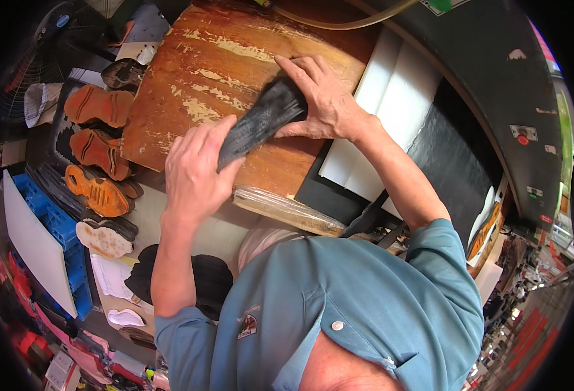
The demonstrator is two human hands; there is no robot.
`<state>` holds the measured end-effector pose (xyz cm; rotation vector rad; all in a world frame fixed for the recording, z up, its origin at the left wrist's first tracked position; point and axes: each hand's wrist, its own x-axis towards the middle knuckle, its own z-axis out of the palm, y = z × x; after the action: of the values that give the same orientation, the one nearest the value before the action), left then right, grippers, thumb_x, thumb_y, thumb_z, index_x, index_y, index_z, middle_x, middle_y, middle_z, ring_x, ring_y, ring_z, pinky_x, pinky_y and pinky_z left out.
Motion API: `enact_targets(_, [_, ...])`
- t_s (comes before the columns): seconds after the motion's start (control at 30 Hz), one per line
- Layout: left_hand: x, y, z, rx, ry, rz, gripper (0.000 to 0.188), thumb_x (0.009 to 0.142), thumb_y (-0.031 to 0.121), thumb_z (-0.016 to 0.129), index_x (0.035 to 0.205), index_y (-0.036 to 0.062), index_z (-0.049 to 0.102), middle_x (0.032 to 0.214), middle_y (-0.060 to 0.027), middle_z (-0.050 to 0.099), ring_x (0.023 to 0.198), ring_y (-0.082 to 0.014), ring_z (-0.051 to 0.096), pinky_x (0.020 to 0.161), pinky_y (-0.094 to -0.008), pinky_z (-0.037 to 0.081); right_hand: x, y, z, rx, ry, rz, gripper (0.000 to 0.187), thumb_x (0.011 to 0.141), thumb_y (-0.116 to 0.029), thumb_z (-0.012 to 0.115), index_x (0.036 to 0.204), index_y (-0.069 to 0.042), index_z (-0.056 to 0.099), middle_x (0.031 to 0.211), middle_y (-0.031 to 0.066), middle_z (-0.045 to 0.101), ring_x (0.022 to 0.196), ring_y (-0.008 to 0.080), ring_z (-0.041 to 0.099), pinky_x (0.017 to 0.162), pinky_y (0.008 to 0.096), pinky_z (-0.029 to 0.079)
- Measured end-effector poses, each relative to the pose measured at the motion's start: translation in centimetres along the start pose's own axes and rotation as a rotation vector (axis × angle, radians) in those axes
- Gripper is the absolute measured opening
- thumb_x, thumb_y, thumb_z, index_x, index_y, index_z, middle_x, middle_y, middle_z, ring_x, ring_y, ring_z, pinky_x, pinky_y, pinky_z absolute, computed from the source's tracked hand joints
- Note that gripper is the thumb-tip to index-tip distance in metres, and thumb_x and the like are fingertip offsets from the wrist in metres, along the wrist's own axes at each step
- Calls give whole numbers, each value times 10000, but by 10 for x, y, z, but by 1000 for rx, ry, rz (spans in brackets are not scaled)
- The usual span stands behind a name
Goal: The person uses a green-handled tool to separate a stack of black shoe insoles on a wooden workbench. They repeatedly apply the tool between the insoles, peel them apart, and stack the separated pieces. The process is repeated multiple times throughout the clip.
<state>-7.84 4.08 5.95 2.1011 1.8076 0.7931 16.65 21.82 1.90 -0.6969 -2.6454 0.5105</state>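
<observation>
Above a worn brown wooden board (169, 111), a black ribbed piece (261, 124) spans the gap between two bare hands, as I watch from afar through the head camera. The left hand (199, 166) pinches its near-left end between thumb and fingers; the right hand (319, 98) straddles the far-right end, thumb on one edge and fingers across the other. Blur hides whether it is one strip or several stacked together, and I cannot tell whether its underside touches the wood.

If it is a stack, I judge the layers could slide apart should either pinch loosen, since only the ends are gripped. An uneven pull could also twist the middle, which neither hand supports. Just below the grip, the board's plastic-wrapped edge (287, 210) could let a dropped piece slip off toward the wearer's lap. Left of the grip, orange-brown soles (98, 106) crowd the board's side, where a wide swing of the left hand might knock them. To the right lies a white panel (391, 98), which a stray right forearm could nudge.
</observation>
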Motion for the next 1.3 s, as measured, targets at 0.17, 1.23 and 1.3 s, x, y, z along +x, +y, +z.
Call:
enact_targets(0.17, [-9, -8, -16, 108, 33, 134, 763, 795, 146, 911, 1489, 69, 603, 1282, -131, 716, 1142, -345, 675, 1011, -482, 500, -1, 0, -17, -7, 113, -159, 846, 700, -486, 1005, 1359, -83, 661, 1366, 186, 597, 1312, 430, 571, 1086, 541, 533])
enact_targets(1.23, [-52, -50, 8, 133, 297, 33, 861, 622, 368, 1057, 1328, 97, 644, 1325, -106, 714, 1343, -408, 619, 1164, -617, 420, 4, -47, -2, -15, -241, -167, 829, 767, -415, 937, 1437, -44, 618, 1056, 130, 702, 1017, 346, 732, 860, 469, 600])
enact_targets(1.3, [-49, -50, 10, 71, 287, 0, 821, 639, 389, 1050, 1296, 91, 659, 1276, -104, 741, 1281, -402, 664, 1141, -602, 450, 9, -49, 0, -36, -278, -132, 750, 796, -423, 917, 1386, -48, 645, 1014, 122, 704, 969, 345, 740, 827, 473, 601])
